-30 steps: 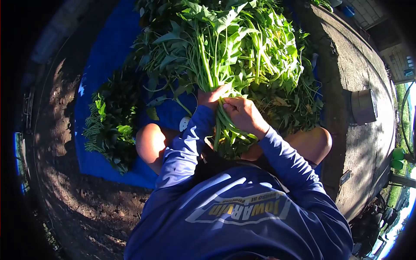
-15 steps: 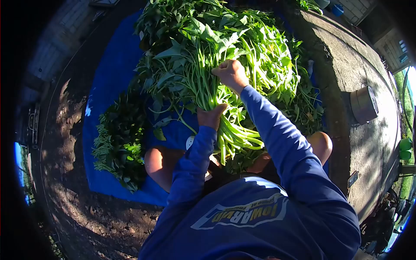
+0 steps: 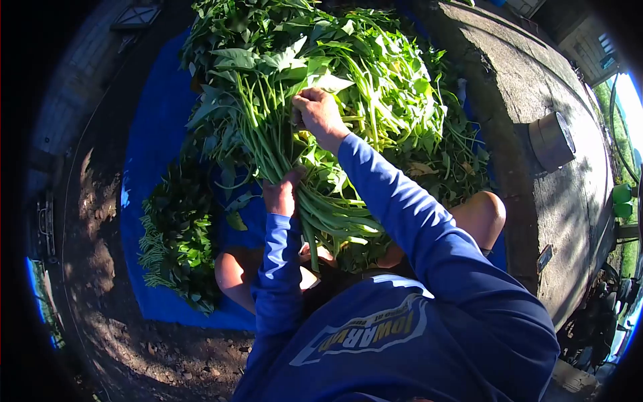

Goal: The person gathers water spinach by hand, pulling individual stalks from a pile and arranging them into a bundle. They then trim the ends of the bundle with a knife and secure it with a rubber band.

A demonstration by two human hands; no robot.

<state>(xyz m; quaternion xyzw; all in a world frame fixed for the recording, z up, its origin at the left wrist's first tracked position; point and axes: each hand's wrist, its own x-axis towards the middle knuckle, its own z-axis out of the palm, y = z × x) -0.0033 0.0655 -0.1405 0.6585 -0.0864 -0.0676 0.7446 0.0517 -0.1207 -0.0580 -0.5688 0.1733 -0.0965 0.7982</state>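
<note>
A thick bunch of water spinach (image 3: 264,144), with long green stems and arrow-shaped leaves, is gripped around its stems by my left hand (image 3: 281,195). Its cut stem ends fan out toward my lap, and its leaves point away from me. My right hand (image 3: 321,119) is closed in a pinch at the right side of the bunch, just below the leaves. Whatever is between those fingertips is too hidden to make out. Behind and to the right of both hands lies a big heap of loose water spinach (image 3: 402,94), brightly sunlit.
A blue tarp (image 3: 151,120) lies under the greens. More greens in bunches (image 3: 181,234) lie on its left side, stems facing outward. To the right runs a concrete ledge (image 3: 509,87) with a metal can (image 3: 552,142) on it. My bent knees (image 3: 479,218) flank the work.
Both hands and the bunch have shifted left. The bunch leans further left, and my right hand stays pinched beside it. The view has also shifted slightly.
</note>
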